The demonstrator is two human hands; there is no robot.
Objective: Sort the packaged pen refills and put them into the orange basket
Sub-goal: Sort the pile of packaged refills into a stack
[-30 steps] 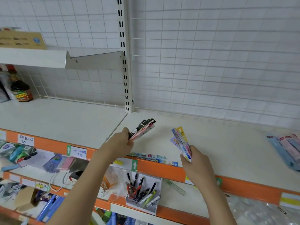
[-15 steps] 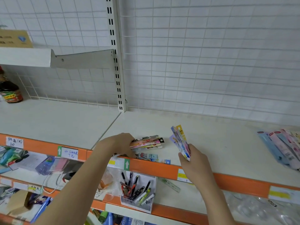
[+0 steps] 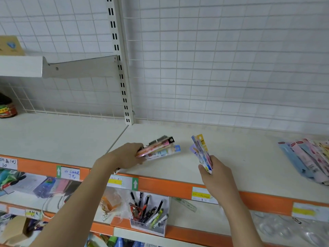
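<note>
My left hand grips a bundle of packaged pen refills, black, pink and light blue packs, held low over the white shelf near its front edge. My right hand holds a second fan of refill packs, yellow, blue and lilac, tilted upright above the shelf. A loose pile of refill packs in pale blue and pink lies at the far right of the shelf. No orange basket is in view.
A slotted white upright and wire grid back the shelf. A dark jar stands far left under an upper shelf. Below the orange shelf edge, a clear box of pens and other stationery sit.
My left hand dropped its bundle to the shelf front edge, gathered the light-blue packs lying there, and now holds the larger bundle. My right hand stayed almost still.
</note>
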